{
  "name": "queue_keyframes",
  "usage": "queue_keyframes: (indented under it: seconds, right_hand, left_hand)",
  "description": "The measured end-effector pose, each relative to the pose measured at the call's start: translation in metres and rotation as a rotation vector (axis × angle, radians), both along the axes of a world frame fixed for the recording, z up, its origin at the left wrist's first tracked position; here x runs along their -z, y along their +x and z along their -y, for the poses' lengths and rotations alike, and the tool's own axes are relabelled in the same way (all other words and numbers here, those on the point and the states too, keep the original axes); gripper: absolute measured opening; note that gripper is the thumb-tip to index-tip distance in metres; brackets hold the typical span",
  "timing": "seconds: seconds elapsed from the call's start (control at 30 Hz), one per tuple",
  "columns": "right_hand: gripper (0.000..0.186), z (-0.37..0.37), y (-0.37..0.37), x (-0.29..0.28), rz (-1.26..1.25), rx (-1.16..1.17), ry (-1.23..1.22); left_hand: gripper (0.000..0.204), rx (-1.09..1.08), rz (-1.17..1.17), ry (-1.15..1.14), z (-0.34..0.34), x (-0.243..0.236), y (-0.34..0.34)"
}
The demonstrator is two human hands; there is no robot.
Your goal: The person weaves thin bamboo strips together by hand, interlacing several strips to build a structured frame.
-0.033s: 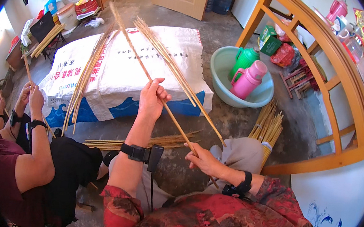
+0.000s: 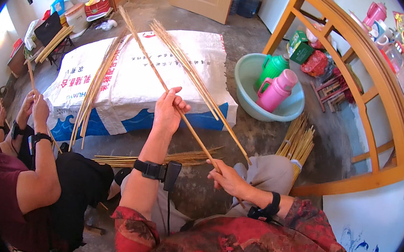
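In the head view, the person holds a tufted stalk point(image 2: 193, 134) slantwise, its long axis running from the feathery tip, far and to the left, down to the bare end by the lap. The left hand point(image 2: 168, 105) grips it higher up, fingers loosely curled around; the right hand point(image 2: 228, 178), nearer the body, pinches the lower part between thumb and fingers. Just right of it, a stalk bundle point(image 2: 184, 65) lies nearly parallel on the sack-covered worktop point(image 2: 206, 43), butts overhanging the near edge. Beyond the right knee, a pale-blue basin point(image 2: 248, 106) contains a green flask point(image 2: 272, 67) and a pink flask point(image 2: 277, 92).
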State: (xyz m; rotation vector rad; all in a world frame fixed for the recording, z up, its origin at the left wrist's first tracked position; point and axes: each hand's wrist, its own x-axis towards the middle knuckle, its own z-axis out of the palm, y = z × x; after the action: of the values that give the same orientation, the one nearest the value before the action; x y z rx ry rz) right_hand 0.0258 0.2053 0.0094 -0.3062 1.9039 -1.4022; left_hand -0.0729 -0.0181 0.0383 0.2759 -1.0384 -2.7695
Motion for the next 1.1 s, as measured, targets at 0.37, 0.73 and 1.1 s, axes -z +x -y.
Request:
queue_keyframes:
  seconds: [0.37, 0.73, 1.1]
  right_hand:
    - [0.024, 0.015, -0.168, -0.009, -0.819, 0.191, 0.145]
    - [0.022, 0.048, -0.233, 0.063, -0.951, 0.256, 0.401]
    - [0.022, 0.068, -0.249, 0.087, -1.047, 0.254, 0.420]
  left_hand:
    - [0.038, 0.274, 0.144, -0.527, -0.021, 0.010, 0.014]
    - [0.028, 0.431, 0.106, -0.784, -0.019, -0.001, 0.025]
    - [0.026, 0.558, 0.026, -0.894, -0.017, -0.004, 0.032]
